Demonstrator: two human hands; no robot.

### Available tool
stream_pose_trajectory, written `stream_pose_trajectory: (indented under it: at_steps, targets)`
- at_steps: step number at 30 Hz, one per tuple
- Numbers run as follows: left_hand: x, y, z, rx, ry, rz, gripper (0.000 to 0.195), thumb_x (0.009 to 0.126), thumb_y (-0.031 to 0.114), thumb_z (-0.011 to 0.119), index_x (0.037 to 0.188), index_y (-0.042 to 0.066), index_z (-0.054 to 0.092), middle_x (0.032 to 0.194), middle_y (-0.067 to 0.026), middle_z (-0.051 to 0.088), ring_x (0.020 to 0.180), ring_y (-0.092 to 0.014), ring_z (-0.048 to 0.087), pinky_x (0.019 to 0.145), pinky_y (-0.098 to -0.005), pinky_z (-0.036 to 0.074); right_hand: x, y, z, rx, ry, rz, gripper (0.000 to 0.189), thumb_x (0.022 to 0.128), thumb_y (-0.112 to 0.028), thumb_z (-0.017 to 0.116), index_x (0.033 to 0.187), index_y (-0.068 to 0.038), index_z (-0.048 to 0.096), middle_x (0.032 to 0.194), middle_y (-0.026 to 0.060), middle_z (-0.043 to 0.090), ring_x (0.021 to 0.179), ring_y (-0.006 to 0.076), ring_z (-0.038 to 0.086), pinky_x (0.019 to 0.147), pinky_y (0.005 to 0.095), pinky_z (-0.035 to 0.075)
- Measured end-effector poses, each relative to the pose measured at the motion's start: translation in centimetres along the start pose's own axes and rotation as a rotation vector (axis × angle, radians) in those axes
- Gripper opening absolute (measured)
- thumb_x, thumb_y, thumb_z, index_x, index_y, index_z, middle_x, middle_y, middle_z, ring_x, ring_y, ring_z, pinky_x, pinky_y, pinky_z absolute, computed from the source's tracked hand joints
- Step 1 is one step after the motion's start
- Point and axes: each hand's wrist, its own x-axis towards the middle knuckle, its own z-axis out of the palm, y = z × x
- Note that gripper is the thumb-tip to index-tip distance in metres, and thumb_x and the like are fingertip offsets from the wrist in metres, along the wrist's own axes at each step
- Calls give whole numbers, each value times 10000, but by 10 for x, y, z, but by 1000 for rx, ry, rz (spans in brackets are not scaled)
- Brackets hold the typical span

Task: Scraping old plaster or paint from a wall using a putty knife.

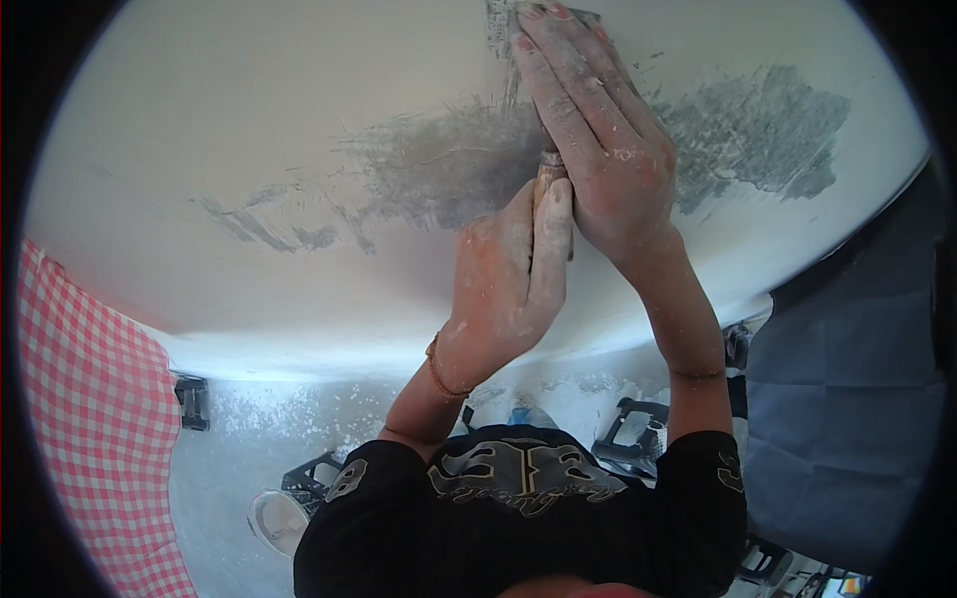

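Note:
A putty knife with a wooden handle lies against a large pale curved surface. My left hand is closed around the handle, its thumb or a finger stretched along the wood. Over the shank and blade lies my right hand, fingers straight and close together, pressing the tool; its thumb is hidden. Only part of the dark blade shows past the fingertips. Whitish dust coats both hands. Behind them, rough grey patches spread over the surface, with another grey patch on the right.
A red-and-white checked cloth hangs at left, a dark grey sheet at right. Below, a bucket with whitish contents stands on the spattered floor. Black step-like frames stand near my body.

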Motion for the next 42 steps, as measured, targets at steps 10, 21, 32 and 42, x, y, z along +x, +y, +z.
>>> stream_pose_trajectory:
  at_steps: [10,21,32,42]
  targets:
    - [-26,-24,8,-18,7,-113,310,1118,197,424,1003,-16,619,649,-156,552,562,-326,590,572,-427,452,63,-45,-66,258,-977,654,440,928,-71,597,1354,25,656,1460,166,611,1389,356,556,1157,497,455]
    - [21,2,-16,-85,147,-10,394,1136,259,382,967,-25,595,657,-143,510,556,-257,487,565,-394,415,53,-14,3,126,-805,551,406,864,-56,636,1256,34,694,1423,174,630,1353,355,589,1112,485,510]
    - [-15,-26,-16,-130,-166,-80,313,1120,237,439,992,-17,569,674,-125,517,584,-218,506,591,-388,440,69,-31,-63,312,-960,652,350,914,-67,625,1240,37,700,1395,163,652,1338,322,608,1108,481,514]
    - [-31,-34,-11,-33,-204,-57,260,1103,188,439,991,-3,576,663,-116,535,556,-280,564,583,-402,453,67,-56,-82,250,-982,758,419,900,-55,708,1298,68,664,1380,213,655,1337,386,599,1108,520,494]
